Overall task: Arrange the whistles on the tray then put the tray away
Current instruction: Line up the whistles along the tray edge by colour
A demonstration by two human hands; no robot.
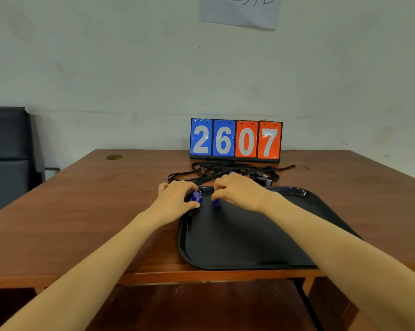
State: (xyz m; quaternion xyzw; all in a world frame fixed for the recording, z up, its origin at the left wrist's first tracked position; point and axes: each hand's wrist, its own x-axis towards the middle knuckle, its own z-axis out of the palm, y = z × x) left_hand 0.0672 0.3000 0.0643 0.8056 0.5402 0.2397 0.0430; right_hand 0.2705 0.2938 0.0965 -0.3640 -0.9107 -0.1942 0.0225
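At the centre of the frame our left hand (175, 199) pinches a blue whistle (197, 197) at the far left corner of the black tray (249, 244). Just right of it, our right hand (237, 191) has its fingertips closed on a second blue whistle (216, 201) (mostly hidden), low over the tray. Above, a tangle of black lanyards (225, 170) lies before the flip scoreboard (235, 140) reading 2607, on the wooden table (94, 199).

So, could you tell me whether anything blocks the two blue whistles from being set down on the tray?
Nothing visible does. The left hand holds one blue whistle at the tray rim, and the right hand holds the other over bare tray.
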